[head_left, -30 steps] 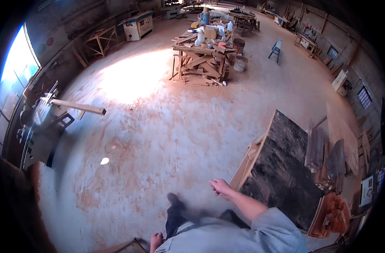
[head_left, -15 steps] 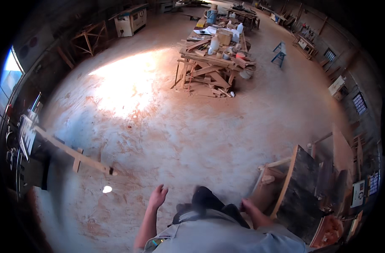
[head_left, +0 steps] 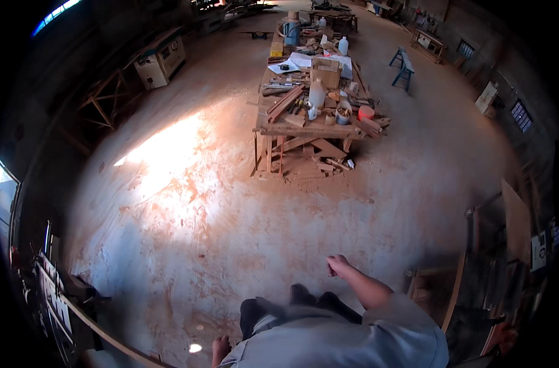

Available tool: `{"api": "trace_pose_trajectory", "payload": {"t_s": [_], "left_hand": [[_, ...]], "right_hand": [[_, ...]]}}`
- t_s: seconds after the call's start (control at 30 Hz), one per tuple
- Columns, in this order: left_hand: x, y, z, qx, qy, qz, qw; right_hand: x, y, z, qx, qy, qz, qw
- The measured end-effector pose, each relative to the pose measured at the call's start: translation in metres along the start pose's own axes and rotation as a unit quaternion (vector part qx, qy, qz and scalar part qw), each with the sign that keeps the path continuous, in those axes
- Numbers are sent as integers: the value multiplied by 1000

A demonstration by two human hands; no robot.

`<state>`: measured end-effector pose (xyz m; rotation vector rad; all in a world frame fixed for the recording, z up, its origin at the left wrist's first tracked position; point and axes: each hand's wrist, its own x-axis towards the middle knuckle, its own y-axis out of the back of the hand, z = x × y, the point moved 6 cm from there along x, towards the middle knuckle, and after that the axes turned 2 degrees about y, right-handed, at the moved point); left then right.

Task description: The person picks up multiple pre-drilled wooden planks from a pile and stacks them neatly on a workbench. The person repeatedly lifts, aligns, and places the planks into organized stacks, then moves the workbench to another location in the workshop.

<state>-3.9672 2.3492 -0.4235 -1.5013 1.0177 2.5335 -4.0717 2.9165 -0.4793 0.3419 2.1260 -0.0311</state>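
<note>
My right hand (head_left: 337, 265) is swung forward over the dusty floor, ahead of my body. Its fingers are curled in loosely and nothing shows in them. Low beside my left hip hangs my left hand (head_left: 220, 348); its fingers are mostly hidden, so their pose is unclear. Neither hand touches anything. Farther ahead stands a wooden workbench (head_left: 316, 130) strewn with wood strips (head_left: 284, 104), a cloudy plastic bottle (head_left: 317, 94), a cardboard box (head_left: 326, 72), a red cup (head_left: 365, 113) and a blue jug (head_left: 292, 32).
Offcuts (head_left: 332, 164) lie under the bench. A blue sawhorse (head_left: 403, 69) stands beyond its right side. A pale machine cabinet (head_left: 160, 61) sits far left. Along my left runs a long wooden bar (head_left: 108, 338) by dark equipment; boards (head_left: 516, 218) lean at the right.
I have moved forward, and the workbench appears nearer. My right hand has swung forward, while my left has dropped back beside my hip.
</note>
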Motion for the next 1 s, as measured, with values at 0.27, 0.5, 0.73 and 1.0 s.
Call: {"api": "trace_pose_trajectory", "payload": {"t_s": [0.27, 0.5, 0.73, 1.0], "left_hand": [[199, 116, 158, -279, 152, -60, 946], [399, 264, 356, -678, 225, -213, 667], [694, 511, 572, -374, 5, 97, 922], [751, 447, 687, -364, 104, 3, 926]], "right_hand": [[172, -186, -289, -15, 81, -38, 996], [254, -328, -397, -159, -14, -14, 987], [404, -426, -579, -151, -21, -66, 986], [532, -448, -762, -158, -3, -118, 980]]}}
